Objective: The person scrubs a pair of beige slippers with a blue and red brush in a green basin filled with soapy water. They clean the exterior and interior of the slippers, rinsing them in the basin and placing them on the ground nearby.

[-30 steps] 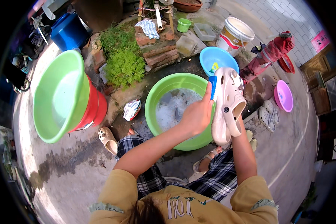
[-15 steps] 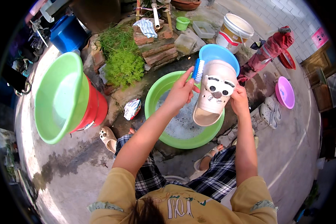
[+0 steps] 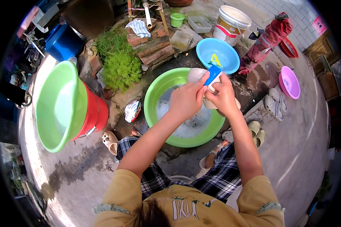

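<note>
Above a green basin (image 3: 152, 130) of sudsy water, my two hands are close together at a pale clog. My left hand (image 3: 186, 99) is closed on a blue scrub brush (image 3: 213, 73) with white bristles, which lies against the clog. The clog (image 3: 195, 74) is tilted and largely covered by my fingers and the brush. My right hand (image 3: 224, 97) is closed on the clog from the right side, its fingertips close to the brush. The clog's decorated front is hidden now.
A blue basin (image 3: 231, 56) stands just beyond the green one. On the left, a large green basin (image 3: 45, 109) leans on a red bucket (image 3: 96, 113). Grey clogs (image 3: 272, 108) and olive slippers (image 3: 258, 136) lie to the right, near a purple basin (image 3: 290, 83). Bricks (image 3: 155, 49) are stacked behind.
The brush has come onto the clog, and the clog has turned so its decorated face no longer shows. My hands have drawn together and moved slightly lower over the basin.
</note>
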Action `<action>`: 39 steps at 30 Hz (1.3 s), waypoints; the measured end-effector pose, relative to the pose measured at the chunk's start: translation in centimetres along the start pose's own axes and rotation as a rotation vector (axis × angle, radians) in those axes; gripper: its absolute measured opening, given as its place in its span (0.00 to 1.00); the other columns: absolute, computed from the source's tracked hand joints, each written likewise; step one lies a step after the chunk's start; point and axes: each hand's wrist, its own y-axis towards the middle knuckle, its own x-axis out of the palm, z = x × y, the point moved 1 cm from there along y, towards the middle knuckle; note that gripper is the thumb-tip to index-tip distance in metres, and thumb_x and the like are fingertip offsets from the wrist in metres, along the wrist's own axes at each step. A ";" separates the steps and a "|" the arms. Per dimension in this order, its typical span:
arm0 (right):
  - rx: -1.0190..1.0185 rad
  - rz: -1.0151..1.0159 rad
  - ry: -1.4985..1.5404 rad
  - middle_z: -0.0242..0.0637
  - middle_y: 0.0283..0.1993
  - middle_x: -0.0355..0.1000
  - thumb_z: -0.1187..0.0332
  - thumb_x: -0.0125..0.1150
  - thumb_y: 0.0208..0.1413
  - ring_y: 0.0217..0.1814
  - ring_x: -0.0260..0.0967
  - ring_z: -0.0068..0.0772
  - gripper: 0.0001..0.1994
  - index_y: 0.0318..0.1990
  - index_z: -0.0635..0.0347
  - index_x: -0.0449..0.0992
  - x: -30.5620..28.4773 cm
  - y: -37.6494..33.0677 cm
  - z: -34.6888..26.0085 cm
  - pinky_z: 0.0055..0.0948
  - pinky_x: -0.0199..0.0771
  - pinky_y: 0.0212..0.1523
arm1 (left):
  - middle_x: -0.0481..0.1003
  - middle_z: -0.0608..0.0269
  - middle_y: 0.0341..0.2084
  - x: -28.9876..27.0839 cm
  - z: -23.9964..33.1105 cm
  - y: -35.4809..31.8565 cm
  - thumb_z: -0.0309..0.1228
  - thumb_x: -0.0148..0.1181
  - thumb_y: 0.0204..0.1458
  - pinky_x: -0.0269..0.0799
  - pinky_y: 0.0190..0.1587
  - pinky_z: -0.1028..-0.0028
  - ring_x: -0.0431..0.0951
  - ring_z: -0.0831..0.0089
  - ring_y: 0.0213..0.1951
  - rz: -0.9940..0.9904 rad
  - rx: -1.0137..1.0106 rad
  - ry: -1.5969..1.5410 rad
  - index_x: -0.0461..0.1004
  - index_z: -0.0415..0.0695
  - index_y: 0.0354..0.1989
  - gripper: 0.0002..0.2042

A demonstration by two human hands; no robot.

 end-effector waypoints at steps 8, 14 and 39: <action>0.374 0.119 0.509 0.42 0.45 0.65 0.73 0.62 0.36 0.44 0.65 0.32 0.08 0.23 0.70 0.75 -0.6 0.3 1.8 0.27 0.65 0.43 | 0.60 0.71 0.12 0.5 -6.3 1.8 0.40 0.50 0.55 0.56 0.17 0.78 0.60 0.84 0.16 -0.048 -0.513 -0.742 0.61 0.53 0.59 0.22; 0.804 0.326 1.430 0.42 0.37 0.73 0.74 0.53 0.53 0.37 0.71 0.28 0.11 0.40 0.73 0.70 0.0 0.5 3.3 0.26 0.72 0.40 | 0.61 0.78 0.15 1.1 -4.1 0.3 0.45 0.52 0.54 0.44 0.12 0.84 0.51 0.89 0.11 -0.413 -0.714 -1.315 0.67 0.48 0.33 0.13; 0.821 0.289 0.562 0.42 0.32 0.69 0.61 0.58 0.50 0.31 0.66 0.31 0.17 0.34 0.73 0.71 1.6 -0.3 4.4 0.26 0.67 0.35 | 0.63 0.75 0.19 -0.6 -3.8 1.3 0.42 0.51 0.55 0.47 0.13 0.85 0.54 0.88 0.12 -0.386 -0.683 -1.331 0.56 0.50 0.60 0.25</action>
